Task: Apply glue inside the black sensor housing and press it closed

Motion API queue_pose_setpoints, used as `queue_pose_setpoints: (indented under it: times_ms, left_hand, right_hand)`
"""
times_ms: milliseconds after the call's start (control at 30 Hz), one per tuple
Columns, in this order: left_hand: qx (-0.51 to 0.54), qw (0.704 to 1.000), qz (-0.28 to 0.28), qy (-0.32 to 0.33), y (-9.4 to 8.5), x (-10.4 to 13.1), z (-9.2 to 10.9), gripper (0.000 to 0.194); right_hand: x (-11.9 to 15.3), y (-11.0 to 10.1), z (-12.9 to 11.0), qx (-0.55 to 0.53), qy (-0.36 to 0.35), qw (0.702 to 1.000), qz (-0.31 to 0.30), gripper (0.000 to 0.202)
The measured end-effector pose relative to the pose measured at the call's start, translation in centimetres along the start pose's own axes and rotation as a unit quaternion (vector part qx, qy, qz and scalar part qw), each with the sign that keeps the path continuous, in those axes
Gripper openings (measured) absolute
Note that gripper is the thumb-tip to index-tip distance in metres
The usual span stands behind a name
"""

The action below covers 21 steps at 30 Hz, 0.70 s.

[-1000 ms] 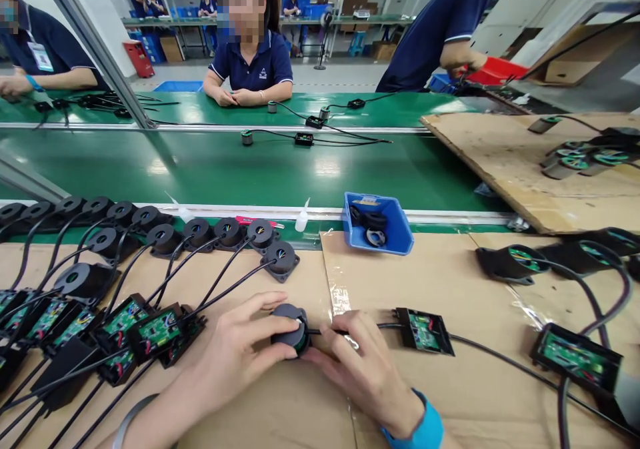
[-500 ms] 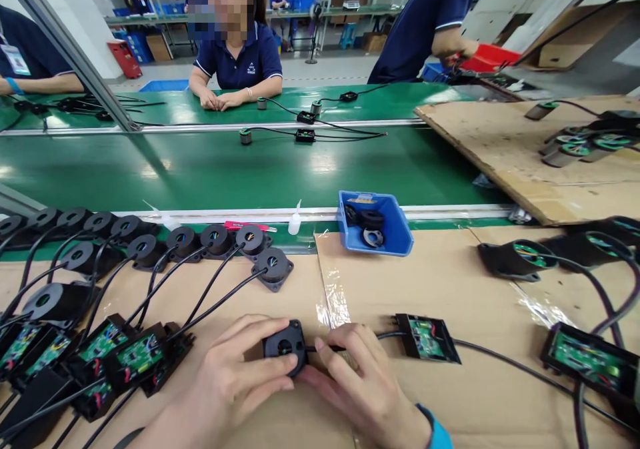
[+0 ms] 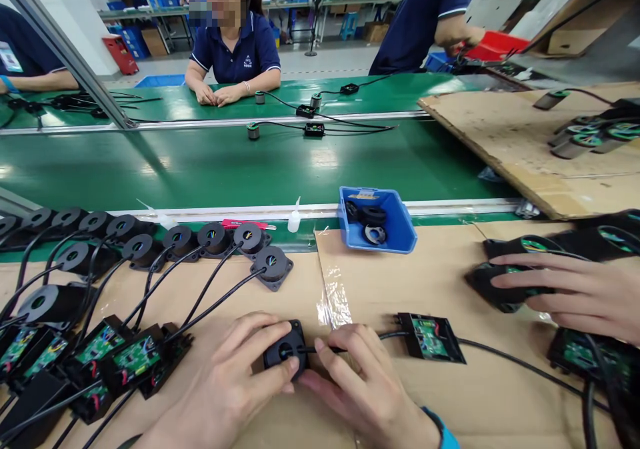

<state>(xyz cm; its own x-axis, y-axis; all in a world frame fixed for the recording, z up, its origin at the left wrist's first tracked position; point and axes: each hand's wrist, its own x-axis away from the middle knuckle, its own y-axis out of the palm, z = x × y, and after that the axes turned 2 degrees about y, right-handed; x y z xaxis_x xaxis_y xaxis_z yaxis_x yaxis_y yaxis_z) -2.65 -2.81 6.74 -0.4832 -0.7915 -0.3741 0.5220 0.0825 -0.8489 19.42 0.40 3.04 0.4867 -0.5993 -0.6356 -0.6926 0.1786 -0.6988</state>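
The left hand (image 3: 230,382) and right hand (image 3: 365,385) pinch together the black round plastic sensor housing (image 3: 285,352) between them on the brown cardboard sheet (image 3: 425,282).

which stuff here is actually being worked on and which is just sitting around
In hand: left hand and right hand grip the round black part; its cable runs to the open circuit box.

Lying about: blue bin, glue bottle, row of finished units.

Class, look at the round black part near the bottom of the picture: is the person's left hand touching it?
Touching. The head view shows the left hand with its thumb and forefinger pressed against the round black part, no gap visible.
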Motion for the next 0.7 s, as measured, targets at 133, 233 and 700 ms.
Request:
queue_pose_setpoints:
  times_ms: [133,233,700]
  left_hand:
    - [-0.079,0.995,0.025,0.052,-0.2,-0.7,0.1,0.03]
    - [-0.096,0.991,0.01,0.093,-0.2,-1.2,0.4,0.025]
    - [-0.083,0.99,0.063,0.091,2.0,0.1,0.4,0.015]
  right_hand:
    - [-0.2,-0.2,0.1,-0.001,0.0,1.0,-0.009,0.018]
    - [-0.5,-0.7,-0.1,-0.007,0.012,1.0,-0.016,0.021]
    - [0.2,0.6,-2.8,0.084,-0.062,0.994,0.019,0.035]
